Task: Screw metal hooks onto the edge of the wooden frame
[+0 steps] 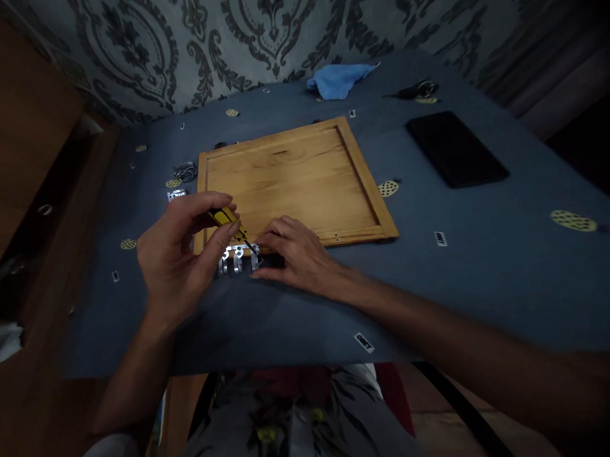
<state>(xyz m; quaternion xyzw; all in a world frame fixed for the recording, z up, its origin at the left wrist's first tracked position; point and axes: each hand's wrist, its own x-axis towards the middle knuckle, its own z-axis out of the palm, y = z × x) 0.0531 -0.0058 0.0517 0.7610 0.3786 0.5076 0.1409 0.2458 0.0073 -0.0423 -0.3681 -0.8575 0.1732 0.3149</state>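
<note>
Closed round a yellow and black screwdriver (224, 216), my left hand (179, 251) tilts its shaft down to the right. The tip meets a shiny metal hook rack (238, 258) at the front left edge of a framed wooden panel (287, 178). Several curved hooks hang off that edge toward me. My right hand (298, 258) grips the rack's right end against the panel, thumb below and fingers on top. Something dark shows between its thumb and fingers, too shadowed to name. The screw, if there is one, is hidden at the tip.
Left of the panel lie another metal piece (177, 195) and a small tangle of metal parts (185, 171). A blue cloth (339, 80), a dark corded item (417, 90) and a black flat rectangular object (456, 148) rest on the blue-grey tablecloth (508, 275). A patterned wall stands behind.
</note>
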